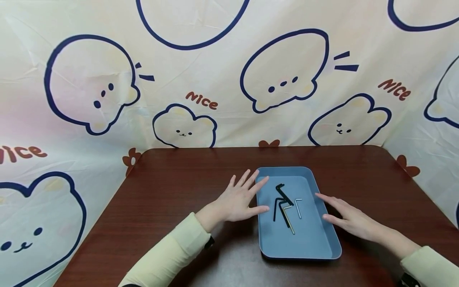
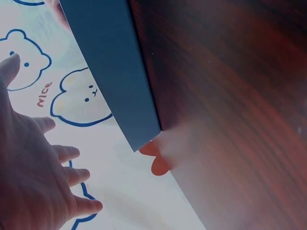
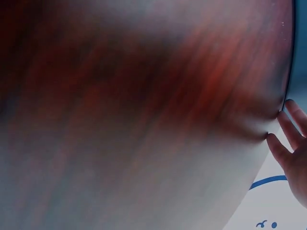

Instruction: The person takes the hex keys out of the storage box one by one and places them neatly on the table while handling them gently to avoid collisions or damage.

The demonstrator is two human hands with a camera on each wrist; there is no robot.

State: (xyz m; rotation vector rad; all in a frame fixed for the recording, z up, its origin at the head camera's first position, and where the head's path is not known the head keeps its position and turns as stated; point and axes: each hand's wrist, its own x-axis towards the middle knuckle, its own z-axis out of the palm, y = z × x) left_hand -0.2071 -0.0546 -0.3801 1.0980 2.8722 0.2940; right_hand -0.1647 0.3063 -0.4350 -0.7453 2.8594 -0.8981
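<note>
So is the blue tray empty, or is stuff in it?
Not empty: bent hex keys lie inside the blue tray, black, gold and silver.

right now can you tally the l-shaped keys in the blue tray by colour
Black keys: 3 that I can tell apart; they overlap, so another could be hidden
Gold-toned key: 1
Silver key: 1
Total: 5 distinguishable

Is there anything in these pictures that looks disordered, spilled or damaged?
I see nothing spilled or damaged. Only the blue tray looks untidy inside: black hex keys lie crossed, with a yellowish key among them, while a silver key lies apart at the right.
</note>
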